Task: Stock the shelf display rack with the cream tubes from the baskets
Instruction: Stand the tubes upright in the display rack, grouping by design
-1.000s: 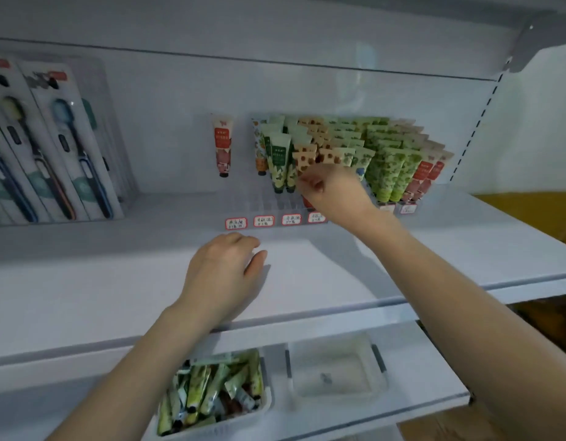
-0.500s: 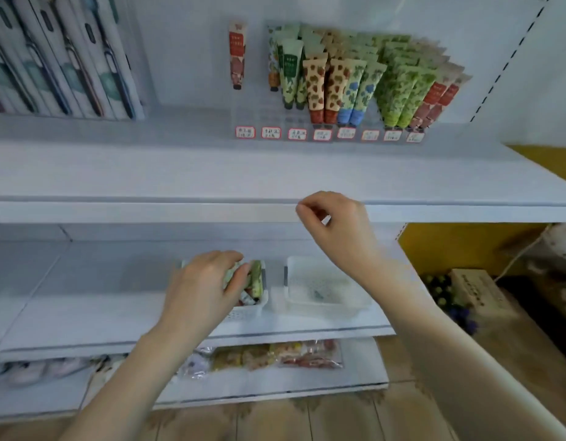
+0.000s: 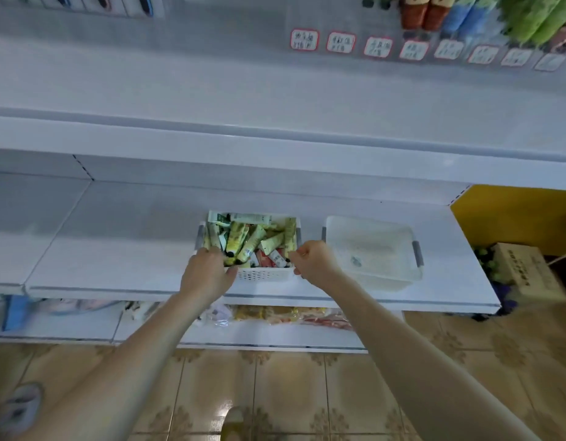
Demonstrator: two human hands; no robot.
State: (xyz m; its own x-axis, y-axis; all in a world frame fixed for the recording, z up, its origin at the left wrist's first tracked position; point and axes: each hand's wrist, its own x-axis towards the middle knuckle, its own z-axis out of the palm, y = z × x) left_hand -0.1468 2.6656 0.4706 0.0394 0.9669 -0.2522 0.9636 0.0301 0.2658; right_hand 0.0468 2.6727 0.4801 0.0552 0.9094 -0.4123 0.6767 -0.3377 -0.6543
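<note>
head view: a white basket [image 3: 262, 274] heaped with cream tubes [image 3: 243, 238] is seen on the middle shelf [image 3: 116, 249], close to its front edge. the left hand [image 3: 208, 272] is set on the basket's near left corner; its fingers are hooked over the rim among the tubes and its thumb is laid against the front wall, so that the wall is gripped. the right hand [image 3: 313, 261] is held at the near right corner with its fingers curled toward the rim; whether anything is pinched there cannot be told. a clear basket [image 3: 399, 278] is placed just beside the white one, to its right. on the upper shelf [image 3: 211, 90] the front of the display rack [image 3: 394, 43] is shown at the top right, fitted with a row of price labels [image 3: 377, 46], and stocked tubes [image 3: 529, 17] are stood in its right-hand slots. bagged goods [image 3: 275, 313] are laid on the bottom shelf, above a tiled floor [image 3: 307, 393].
</note>
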